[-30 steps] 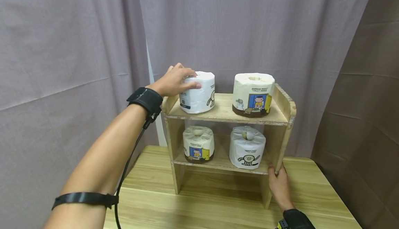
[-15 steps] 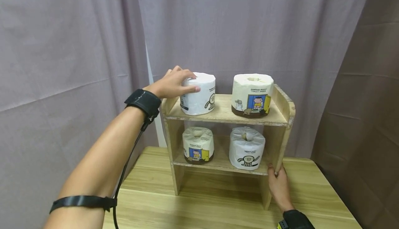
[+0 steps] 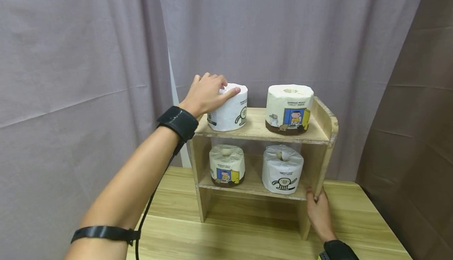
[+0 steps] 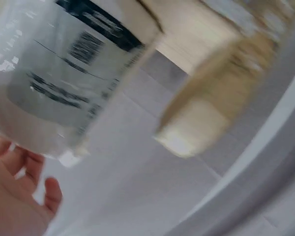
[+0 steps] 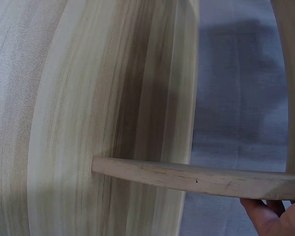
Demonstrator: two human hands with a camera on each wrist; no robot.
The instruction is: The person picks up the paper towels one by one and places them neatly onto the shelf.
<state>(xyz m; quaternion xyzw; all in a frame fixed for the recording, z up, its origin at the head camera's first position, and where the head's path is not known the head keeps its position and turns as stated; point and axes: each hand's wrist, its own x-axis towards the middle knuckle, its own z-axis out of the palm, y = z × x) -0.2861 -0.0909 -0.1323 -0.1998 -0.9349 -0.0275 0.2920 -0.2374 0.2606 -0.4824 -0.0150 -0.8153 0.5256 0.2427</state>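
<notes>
On the upper board of a small wooden shelf (image 3: 256, 124) stands a white wrapped toilet roll (image 3: 226, 114) at the left. My left hand (image 3: 209, 93) lies over its upper left side, thumb stretched out near the top front edge. In the blurred left wrist view, the fingers (image 4: 33, 164) are loosely bent by the end of the toilet roll (image 4: 64, 78), a barcode facing the camera. My right hand (image 3: 318, 212) grips the shelf's right side panel low down, thumb inside. In the right wrist view its fingertips (image 5: 258, 211) reach round that panel (image 5: 201, 179).
Beside the white roll stands a cream toilet roll (image 3: 288, 108) with a cartoon print. The lower board holds a cream roll (image 3: 226, 167) and a white roll (image 3: 282, 169). The shelf stands on a wooden table (image 3: 177, 220), with grey curtains (image 3: 283, 28) behind it.
My left hand has shifted right over the white roll, its thumb going from the front up to the top edge. The roll keeps its place on the shelf; my right hand stays on the panel.
</notes>
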